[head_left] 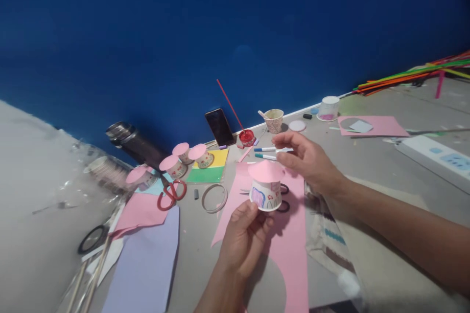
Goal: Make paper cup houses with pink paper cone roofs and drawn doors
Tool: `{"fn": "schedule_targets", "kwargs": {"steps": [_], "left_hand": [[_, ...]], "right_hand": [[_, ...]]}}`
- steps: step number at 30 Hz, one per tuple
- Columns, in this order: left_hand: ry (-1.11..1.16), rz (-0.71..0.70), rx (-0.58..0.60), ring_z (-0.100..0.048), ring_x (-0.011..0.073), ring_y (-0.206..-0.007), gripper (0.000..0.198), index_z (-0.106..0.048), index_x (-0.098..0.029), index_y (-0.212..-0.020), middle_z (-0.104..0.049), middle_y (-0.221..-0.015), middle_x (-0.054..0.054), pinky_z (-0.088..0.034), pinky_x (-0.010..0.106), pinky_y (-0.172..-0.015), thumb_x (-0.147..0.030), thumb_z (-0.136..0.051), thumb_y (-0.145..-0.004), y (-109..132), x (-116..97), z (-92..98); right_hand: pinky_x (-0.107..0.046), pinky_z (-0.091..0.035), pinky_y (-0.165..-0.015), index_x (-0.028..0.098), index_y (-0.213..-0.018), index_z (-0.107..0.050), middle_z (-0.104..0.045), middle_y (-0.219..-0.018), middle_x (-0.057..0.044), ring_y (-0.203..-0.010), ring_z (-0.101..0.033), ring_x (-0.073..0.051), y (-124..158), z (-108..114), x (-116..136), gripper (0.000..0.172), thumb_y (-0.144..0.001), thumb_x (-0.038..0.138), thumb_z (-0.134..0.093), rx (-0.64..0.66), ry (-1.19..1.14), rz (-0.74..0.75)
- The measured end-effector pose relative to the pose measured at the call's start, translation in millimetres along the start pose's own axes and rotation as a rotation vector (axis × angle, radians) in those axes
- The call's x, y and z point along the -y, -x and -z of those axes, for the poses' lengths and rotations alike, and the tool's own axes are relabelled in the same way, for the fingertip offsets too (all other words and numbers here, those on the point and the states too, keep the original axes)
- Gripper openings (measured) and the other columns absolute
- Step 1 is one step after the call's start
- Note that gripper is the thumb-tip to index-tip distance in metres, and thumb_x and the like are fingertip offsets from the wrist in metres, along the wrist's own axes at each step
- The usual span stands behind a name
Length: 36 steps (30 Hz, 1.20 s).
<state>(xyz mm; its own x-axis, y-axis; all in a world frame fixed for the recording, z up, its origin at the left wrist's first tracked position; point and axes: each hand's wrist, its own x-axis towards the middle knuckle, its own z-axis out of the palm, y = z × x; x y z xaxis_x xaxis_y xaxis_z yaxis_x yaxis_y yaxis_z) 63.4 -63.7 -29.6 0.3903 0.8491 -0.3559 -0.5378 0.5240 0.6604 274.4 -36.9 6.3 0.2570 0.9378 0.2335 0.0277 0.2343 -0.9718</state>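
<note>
My left hand grips the rim of an upturned paper cup with drawings on its side and a pink paper cone roof on top. It holds the cup above a pink paper sheet. My right hand hovers just right of the roof, fingers pinched on the end of a white marker. Two blue-capped markers lie on the table just behind the cup.
Several finished cup houses stand at left near red scissors, a tape ring and a dark flask. A phone, red paint pot, paper cups, coloured sticks and a power strip lie beyond.
</note>
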Motion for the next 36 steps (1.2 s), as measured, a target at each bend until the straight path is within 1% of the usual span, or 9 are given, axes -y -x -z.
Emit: {"fn": "schedule_targets", "kwargs": {"steps": [6, 17, 22, 25, 29, 31, 34, 35, 36], "left_hand": [[-0.061, 0.019, 0.046, -0.068, 0.013, -0.075, 0.033, -0.08, -0.01, -0.089, -0.079, -0.088, 0.008, -0.058, 0.023, -0.067, -0.03, -0.099, -0.07, 0.1, 3.0, -0.5], [0.029, 0.075, 0.011, -0.072, 0.0136, -0.07, 0.032, -0.08, -0.009, -0.089, -0.079, -0.083, 0.008, -0.062, 0.022, -0.068, -0.024, -0.099, -0.068, 0.9, 1.6, 2.6], [0.175, 0.147, -0.197, -0.073, 0.014, -0.063, 0.006, -0.076, -0.011, -0.084, -0.077, -0.075, 0.005, -0.062, 0.024, -0.063, -0.009, -0.081, -0.086, 1.5, -3.8, -4.0], [0.222, 0.185, -0.313, -0.072, 0.0128, -0.06, 0.021, -0.074, -0.01, -0.085, -0.074, -0.069, 0.006, -0.061, 0.022, -0.059, -0.009, -0.06, -0.101, 2.4, -9.6, -9.6], [0.284, 0.153, -0.332, -0.072, 0.0126, -0.059, 0.033, -0.075, -0.01, -0.089, -0.074, -0.07, 0.007, -0.06, 0.022, -0.057, -0.012, -0.047, -0.108, 2.6, -15.0, -10.7], [0.268, 0.102, -0.331, -0.073, 0.0127, -0.061, 0.028, -0.076, -0.011, -0.091, -0.077, -0.075, 0.008, -0.061, 0.022, -0.059, -0.01, -0.052, -0.106, 2.0, -14.8, -7.7], [0.168, 0.025, -0.268, -0.075, 0.0148, -0.066, 0.006, -0.078, -0.011, -0.091, -0.079, -0.08, 0.008, -0.063, 0.024, -0.063, -0.009, -0.072, -0.093, 1.7, -10.7, -2.5], [0.128, 0.004, -0.227, -0.074, 0.0157, -0.067, 0.004, -0.079, -0.01, -0.089, -0.079, -0.081, 0.009, -0.064, 0.025, -0.064, -0.01, -0.081, -0.086, 2.1, -8.8, -1.4], [0.089, -0.013, -0.184, -0.074, 0.0162, -0.068, 0.014, -0.079, -0.009, -0.087, -0.079, -0.081, 0.009, -0.064, 0.025, -0.065, -0.012, -0.089, -0.079, 2.7, -7.0, -0.8]], "right_hand": [[-0.048, -0.052, -0.101, 0.027, -0.124, -0.069, -0.07, -0.129, -0.009, -0.12, -0.063, -0.031, 6.2, -4.5, -3.3, 0.052, -0.077, 0.044, -0.083, 0.103, 0.145, 0.09], [-0.045, -0.051, -0.1, 0.025, -0.124, -0.068, -0.07, -0.128, -0.009, -0.118, -0.064, -0.03, 8.4, -5.6, -9.3, 0.062, -0.076, 0.06, -0.086, 0.124, 0.096, 0.155], [-0.042, -0.054, -0.091, 0.025, -0.116, -0.071, -0.073, -0.12, -0.008, -0.107, -0.065, -0.026, 4.7, -5.3, -5.8, 0.045, -0.084, 0.055, -0.078, 0.063, 0.049, 0.093], [-0.036, -0.053, -0.078, 0.025, -0.105, -0.073, -0.074, -0.105, -0.006, -0.092, -0.065, -0.022, 0.9, -1.9, -4.7, 0.029, -0.091, 0.049, -0.069, -0.016, 0.03, 0.033], [-0.034, -0.047, -0.07, 0.022, -0.078, -0.07, -0.07, -0.078, -0.002, -0.074, -0.061, -0.019, -1.5, -0.4, -8.9, 0.022, -0.088, 0.041, -0.07, -0.018, 0.116, 0.042], [-0.034, -0.046, -0.069, 0.022, -0.076, -0.07, -0.07, -0.077, -0.002, -0.073, -0.061, -0.019, -1.1, -1.5, -11.0, 0.02, -0.088, 0.038, -0.069, 0.007, 0.169, 0.099], [-0.035, -0.048, -0.074, 0.022, -0.08, -0.073, -0.074, -0.087, -0.005, -0.082, -0.065, -0.021, 0.9, -3.3, -9.8, 0.016, -0.088, 0.035, -0.067, 0.018, 0.215, 0.227], [-0.035, -0.049, -0.075, 0.023, -0.084, -0.074, -0.074, -0.091, -0.005, -0.086, -0.065, -0.022, 1.7, -3.7, -8.3, 0.014, -0.087, 0.035, -0.069, 0.012, 0.214, 0.245], [-0.036, -0.05, -0.076, 0.023, -0.089, -0.075, -0.075, -0.095, -0.005, -0.088, -0.066, -0.022, 2.3, -3.9, -6.6, 0.014, -0.086, 0.036, -0.071, 0.007, 0.204, 0.239]]}}
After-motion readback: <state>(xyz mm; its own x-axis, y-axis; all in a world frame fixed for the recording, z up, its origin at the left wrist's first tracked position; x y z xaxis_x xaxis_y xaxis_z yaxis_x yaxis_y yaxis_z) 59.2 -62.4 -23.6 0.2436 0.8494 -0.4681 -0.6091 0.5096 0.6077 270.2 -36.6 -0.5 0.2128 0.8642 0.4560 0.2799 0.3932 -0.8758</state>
